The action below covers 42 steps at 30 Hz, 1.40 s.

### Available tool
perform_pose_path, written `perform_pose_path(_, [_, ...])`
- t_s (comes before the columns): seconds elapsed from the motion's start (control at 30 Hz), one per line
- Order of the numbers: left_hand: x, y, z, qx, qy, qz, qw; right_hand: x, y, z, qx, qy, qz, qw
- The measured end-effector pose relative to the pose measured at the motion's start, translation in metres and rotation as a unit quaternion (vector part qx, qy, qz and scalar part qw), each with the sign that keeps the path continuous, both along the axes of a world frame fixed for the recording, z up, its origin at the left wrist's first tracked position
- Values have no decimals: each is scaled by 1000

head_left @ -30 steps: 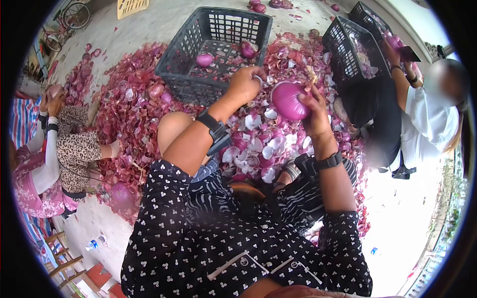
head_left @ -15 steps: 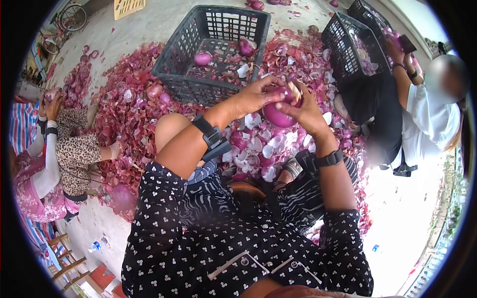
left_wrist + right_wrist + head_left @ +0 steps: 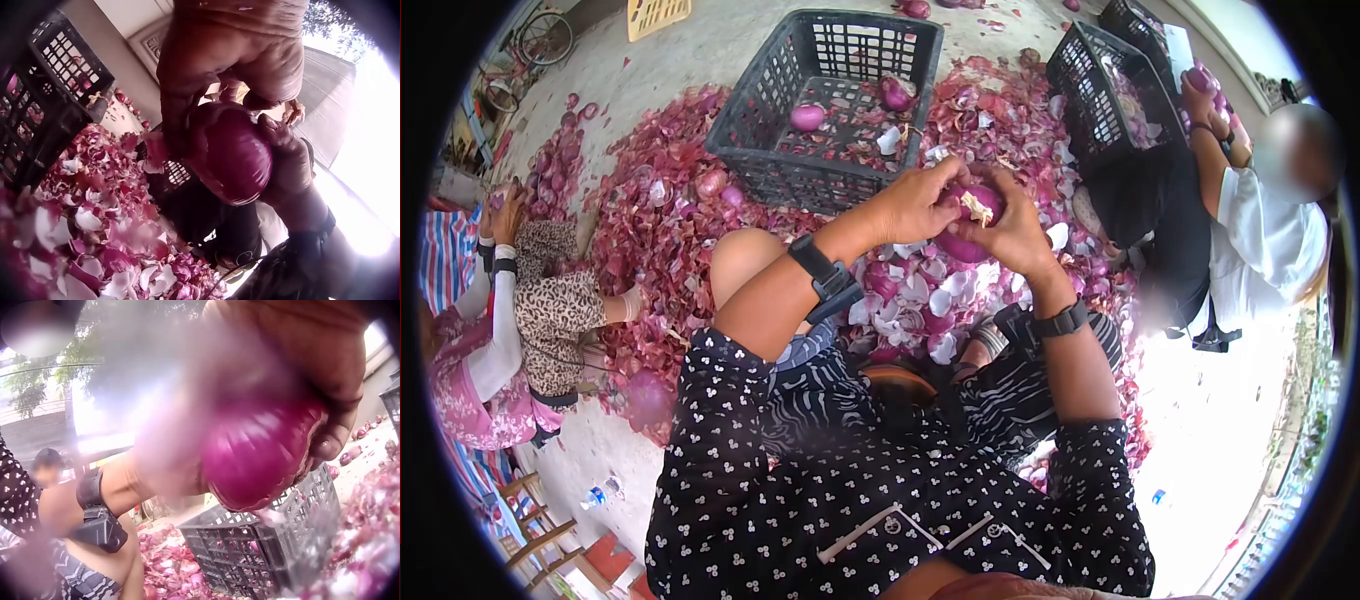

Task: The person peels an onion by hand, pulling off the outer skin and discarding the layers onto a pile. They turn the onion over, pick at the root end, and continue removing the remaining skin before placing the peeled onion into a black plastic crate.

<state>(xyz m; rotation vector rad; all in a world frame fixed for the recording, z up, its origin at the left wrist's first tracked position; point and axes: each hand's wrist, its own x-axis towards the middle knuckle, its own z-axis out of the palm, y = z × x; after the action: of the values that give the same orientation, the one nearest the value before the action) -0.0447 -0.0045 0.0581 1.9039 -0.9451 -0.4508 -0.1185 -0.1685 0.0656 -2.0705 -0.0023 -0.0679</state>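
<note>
A large purple onion (image 3: 966, 245) is between both hands above the heap of skins, its pale, dry, stringy end facing up. From one side the left hand (image 3: 912, 207) pinches it with curled fingers and thumb. On the other side the right hand (image 3: 1017, 226) grips it, thumb across the front. In the left wrist view the onion (image 3: 232, 153) looks smooth and glossy below the left hand (image 3: 231, 53), with the right hand (image 3: 290, 162) against its side. Papery skin edges the onion (image 3: 262, 456) in the right wrist view; the left hand (image 3: 169, 450) is blurred there.
A black crate (image 3: 800, 168) holding onions and skin scraps stands just beyond the hands. Heaped skins (image 3: 655, 200) surround it. More crates (image 3: 1100, 90) stand at right beside a person in white (image 3: 1260, 245); another person (image 3: 495, 360) sits at left.
My left hand has moved from beside the crate onto the onion. The onion has turned, bringing its stringy end between the hands. A pale skin piece now shows in the crate's near corner.
</note>
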Motion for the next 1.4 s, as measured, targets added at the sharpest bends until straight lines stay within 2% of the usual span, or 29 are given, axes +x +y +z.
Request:
perform_pose_path(0.1, [-4,1,2,27,6,9,1000,-1,0,-2,19,8,6,1000])
perform_pose_path(0.2, [-2,-1,-10,-27,-42,52,997,0,-1,-1,55,12,15,998])
perform_pose_path(0.3, [2,-2,-15,-38,-18,79,996,2,-5,-6,111,0,26,994])
perform_pose_path(0.37, [14,-2,-35,-103,62,113,986,4,-10,-7,147,-7,37,988])
perform_pose_path(0.43, [14,0,-30,-80,56,149,984,6,-11,-2,354,15,-18,935])
perform_pose_path(0.5, [11,2,-20,-18,148,133,980,8,-10,0,380,10,-44,924])
perform_pose_path(0.57, [12,1,-15,-22,139,112,984,8,-16,-2,492,85,-80,863])
perform_pose_path(0.63, [19,5,-12,3,76,32,997,8,-13,-6,515,81,-90,849])
perform_pose_path(0.7, [22,9,-8,27,78,20,996,7,-9,-8,542,98,-118,826])
perform_pose_path(0.8, [21,12,-2,70,21,-16,997,8,-9,-11,551,119,-130,816])
perform_pose_path(0.87, [17,14,2,142,-68,-15,987,10,-13,-10,557,125,-134,810])
perform_pose_path(0.97, [13,21,-11,134,-97,-56,985,16,-24,2,652,98,-170,733])
perform_pose_path(1.03, [7,18,-8,32,18,-181,983,20,-34,-4,679,68,-176,709])
perform_pose_path(1.1, [-1,14,-3,18,40,-168,985,21,-36,-6,673,73,-180,714])
perform_pose_path(1.13, [-3,11,7,84,15,-118,989,21,-33,-5,667,81,-182,718])
perform_pose_path(1.17, [-2,8,5,84,17,-118,989,21,-28,-4,667,82,-183,718])
perform_pose_path(1.23, [-2,3,6,-76,17,67,995,20,-17,-3,638,150,-162,737])
perform_pose_path(1.27, [-3,0,6,-122,19,93,988,19,-15,-9,622,169,-138,752])
perform_pose_path(1.3, [-4,-1,9,-121,18,93,988,20,-15,-15,622,170,-138,752])
perform_pose_path(1.37, [-6,-3,13,-136,-71,94,984,22,-16,-27,583,215,-74,780])
perform_pose_path(1.4, [-6,-3,12,-147,-93,93,980,20,-11,-23,582,224,-72,779])
